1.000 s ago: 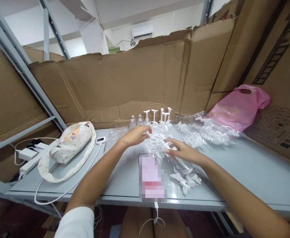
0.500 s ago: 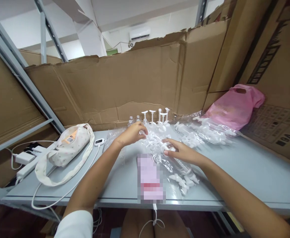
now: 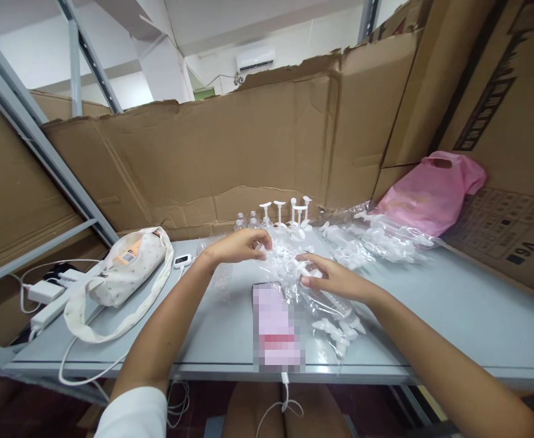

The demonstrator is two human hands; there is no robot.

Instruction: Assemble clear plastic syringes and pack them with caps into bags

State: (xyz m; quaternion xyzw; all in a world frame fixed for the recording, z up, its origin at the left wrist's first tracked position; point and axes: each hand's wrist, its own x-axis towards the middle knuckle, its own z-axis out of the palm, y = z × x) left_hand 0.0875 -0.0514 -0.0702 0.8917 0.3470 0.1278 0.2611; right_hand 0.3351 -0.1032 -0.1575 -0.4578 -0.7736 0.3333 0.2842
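Observation:
My left hand (image 3: 243,244) is over the left side of a pile of white and clear plastic parts (image 3: 281,250), its fingers curled in a pinch. What sits between those fingertips is too small to make out. On the pile's right side my right hand (image 3: 333,278) has thumb and fingers closed around a white plastic piece (image 3: 310,275) among crinkled clear wrapping. Behind the hands, several white T-topped stems (image 3: 279,210) stand upright, with clear plastic tubes (image 3: 240,220) to their left. Below my right hand lies a clear bag (image 3: 335,304) with white winged ends (image 3: 340,334).
A phone with a blurred screen (image 3: 276,328) lies at the table's front, cabled. More bagged white parts (image 3: 385,240) and a pink plastic bag (image 3: 431,191) are at right. A cloth pouch (image 3: 127,267), power strip and small white device (image 3: 182,261) are at left. Cardboard (image 3: 221,152) walls the back.
My left hand has turned slightly and its wrist has moved left and a little lower. My right hand stays nearly in place on the white plastic piece.

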